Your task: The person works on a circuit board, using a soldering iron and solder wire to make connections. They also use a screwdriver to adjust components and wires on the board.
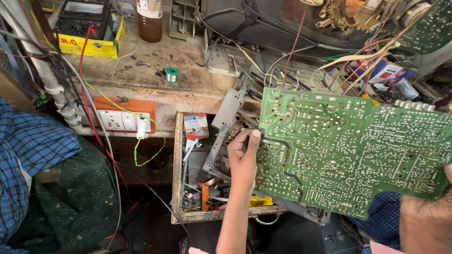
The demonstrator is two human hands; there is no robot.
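A large green circuit board [348, 146] with its solder side up is held flat between my two hands, over an open drawer. My left hand [242, 157] grips the board's left edge, thumb on top. At the lower right corner of the view, my right hand [426, 218] holds the board's right edge, and only part of that hand shows. The board hides much of the drawer and the bench edge beneath it.
The open wooden drawer [178, 164] holds tools, metal brackets and small parts. On the bench behind are a solder spool [172, 73], a multimeter on a yellow box [87, 28], a brown bottle [150, 19], a tube television chassis [282, 23] and tangled wires. An orange socket panel [123, 115] is at left.
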